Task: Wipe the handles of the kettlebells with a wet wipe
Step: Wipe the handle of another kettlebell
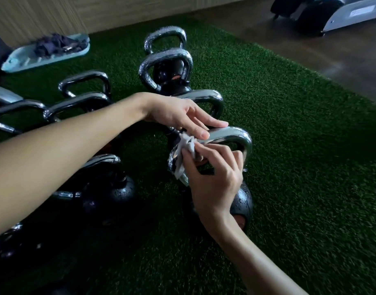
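I have the wet wipe [183, 155] bunched on the near bend of the nearest kettlebell handle [231, 135], pinched by my right hand [212, 177]. My left hand [176, 112] lies straight-fingered along that handle's top. I'd wrap the wipe fully round (underside too) and drag it across.

No words or numbers are showing clearly enough to read; the small pale rectangular sticker [362, 11] on the grey machine housing [342, 21], beyond the green turf mat [289, 145], is blurring into nothing legible.
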Tool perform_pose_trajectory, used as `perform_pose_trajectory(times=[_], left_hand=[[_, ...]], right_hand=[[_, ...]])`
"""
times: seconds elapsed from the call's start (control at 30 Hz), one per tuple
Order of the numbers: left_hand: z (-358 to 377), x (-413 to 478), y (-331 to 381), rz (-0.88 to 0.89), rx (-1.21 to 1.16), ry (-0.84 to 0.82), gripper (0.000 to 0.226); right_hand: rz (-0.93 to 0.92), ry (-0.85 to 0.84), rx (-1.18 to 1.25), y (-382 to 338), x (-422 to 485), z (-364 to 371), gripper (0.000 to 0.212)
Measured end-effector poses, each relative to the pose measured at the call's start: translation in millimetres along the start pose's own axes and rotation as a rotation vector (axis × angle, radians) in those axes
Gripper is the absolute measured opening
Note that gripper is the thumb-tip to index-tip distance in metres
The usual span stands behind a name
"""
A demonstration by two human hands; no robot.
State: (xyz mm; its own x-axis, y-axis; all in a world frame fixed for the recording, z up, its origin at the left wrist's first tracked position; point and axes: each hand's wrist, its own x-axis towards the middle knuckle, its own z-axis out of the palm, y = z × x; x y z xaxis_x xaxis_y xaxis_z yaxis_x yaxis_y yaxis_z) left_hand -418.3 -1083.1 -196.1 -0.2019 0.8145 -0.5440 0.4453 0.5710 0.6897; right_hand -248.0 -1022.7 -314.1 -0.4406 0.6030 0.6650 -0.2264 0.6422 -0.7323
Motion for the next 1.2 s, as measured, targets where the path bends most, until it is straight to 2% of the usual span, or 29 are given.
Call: perform_pose_trajectory(times=[0.17,0.4,0.5,0.6,0.67,0.73,0.87,1.03,1.2], left_hand=[[-1,0,-4,0.013,0.001,0.026,0.06],[1,-7,-8,-0.003,0.049,0.132,0.06],[8,-12,-4,-0.006,0.105,0.182,0.064],[22,-19,2,0.002,0.295,0.22,0.078],[34,-23,9,-0.006,0.373,0.27,0.085],[42,-27,16,-0.023,0.398,0.31,0.087],[56,-31,39,-0.056,0.418,0.329,0.089],[80,-39,65,-0.074,0.555,0.377,0.089],[105,-44,64,-0.012,0.653,0.339,0.089]], right_hand=[[-0.214,-0.146,-0.12,2,-27,1,0.01],[-0.254,-0.343,-0.24,21,-33,-18,0.011],[-0.194,-0.334,-0.149,17,-9,-29,0.014],[-0.114,-0.21,-0.053,28,22,-58,0.017],[-0.04,-0.13,-0.066,40,40,-81,0.017],[0.031,-0.12,-0.1,50,52,-93,0.016],[0.074,-0.219,-0.081,60,67,-112,0.016],[0.203,-0.378,0.049,67,81,-135,0.019],[0.31,-0.506,0.222,71,92,-148,0.018]])
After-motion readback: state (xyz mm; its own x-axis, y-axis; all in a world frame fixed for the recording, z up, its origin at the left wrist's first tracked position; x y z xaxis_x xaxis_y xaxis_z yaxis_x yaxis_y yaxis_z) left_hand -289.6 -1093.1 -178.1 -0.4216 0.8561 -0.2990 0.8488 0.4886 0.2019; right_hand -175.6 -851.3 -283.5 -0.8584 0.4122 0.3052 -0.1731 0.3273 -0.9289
